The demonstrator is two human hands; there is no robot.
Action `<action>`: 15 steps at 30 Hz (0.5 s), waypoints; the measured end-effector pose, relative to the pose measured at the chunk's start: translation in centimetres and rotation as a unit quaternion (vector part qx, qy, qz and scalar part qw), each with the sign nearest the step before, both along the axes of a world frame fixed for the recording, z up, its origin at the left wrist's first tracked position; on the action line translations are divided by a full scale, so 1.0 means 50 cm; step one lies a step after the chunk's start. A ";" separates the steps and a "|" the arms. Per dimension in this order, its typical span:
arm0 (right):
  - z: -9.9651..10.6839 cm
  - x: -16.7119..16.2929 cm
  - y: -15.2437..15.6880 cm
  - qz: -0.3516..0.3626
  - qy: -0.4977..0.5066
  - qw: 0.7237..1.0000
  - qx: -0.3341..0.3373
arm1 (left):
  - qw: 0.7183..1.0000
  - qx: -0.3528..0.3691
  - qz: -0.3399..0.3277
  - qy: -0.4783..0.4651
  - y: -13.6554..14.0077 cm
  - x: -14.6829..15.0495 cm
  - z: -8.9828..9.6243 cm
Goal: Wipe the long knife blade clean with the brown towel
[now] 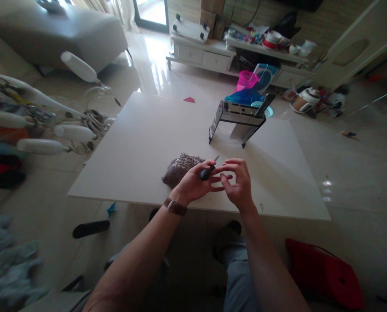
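Left hand pinches a black-handled screwdriver at the near table edge, right hand loosely open, fingertips meeting it, the bag of small parts just beyond the left hand, the metal bracket farther off, untouched.

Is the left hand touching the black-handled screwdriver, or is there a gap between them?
Touching. The head view shows the left hand with its fingers wrapped around the black handle of the screwdriver.

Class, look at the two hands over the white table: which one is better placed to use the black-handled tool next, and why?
Probably the left hand: it already grips the black-handled tool. The right hand is open beside it, fingers near the handle, holding nothing visible.
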State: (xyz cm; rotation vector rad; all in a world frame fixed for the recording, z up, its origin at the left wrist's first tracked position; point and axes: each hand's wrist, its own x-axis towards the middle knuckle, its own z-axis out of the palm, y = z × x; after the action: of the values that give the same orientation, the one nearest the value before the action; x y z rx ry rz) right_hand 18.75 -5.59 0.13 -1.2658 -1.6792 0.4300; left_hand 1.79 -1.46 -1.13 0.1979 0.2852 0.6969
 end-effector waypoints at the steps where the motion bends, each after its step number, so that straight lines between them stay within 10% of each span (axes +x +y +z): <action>1: -0.002 0.002 0.001 -0.039 0.015 0.999 0.028 | 1.000 0.015 0.010 0.004 0.003 -0.006 0.004; 7: -0.071 0.014 0.030 -0.142 0.006 0.986 -0.091 | 0.974 0.100 0.132 0.154 0.041 -0.052 0.021; 15: -0.197 -0.020 0.050 -0.127 0.011 0.935 -0.332 | 0.841 0.217 0.221 0.443 0.073 -0.112 -0.022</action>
State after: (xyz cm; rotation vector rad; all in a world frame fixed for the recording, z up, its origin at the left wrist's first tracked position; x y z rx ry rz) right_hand 17.76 -3.09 -9.71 -1.9299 -1.3599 0.8955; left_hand -3.83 2.18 -2.24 0.9234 1.0911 1.0982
